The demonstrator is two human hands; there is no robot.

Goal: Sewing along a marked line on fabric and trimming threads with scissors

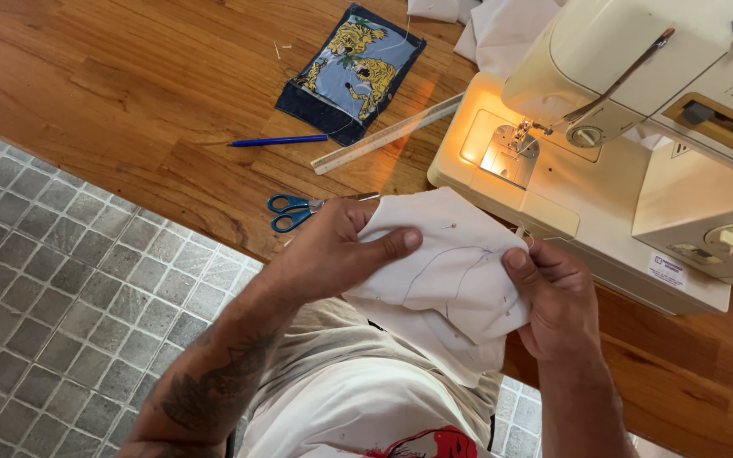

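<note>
Both of my hands hold a piece of white fabric (447, 263) with a curved pencil line drawn on it and a pin near its top. My left hand (332, 250) grips its left edge, thumb pressed on top. My right hand (557, 297) pinches its right edge with the thumb over the cloth. The fabric hangs just in front of the wooden table's (146, 102) edge, above my lap. A cream sewing machine (629, 144) stands right behind the fabric, its lamp lit over the needle plate (509, 157).
Blue-handled scissors (294, 210) lie just beyond my left hand. Farther back are a clear ruler (388, 134), a blue pen (280, 141) and a dark blue tiger-print fabric piece (352, 69). More white cloth (502, 25) lies behind the machine. Grey tiled floor (53, 280) is at left.
</note>
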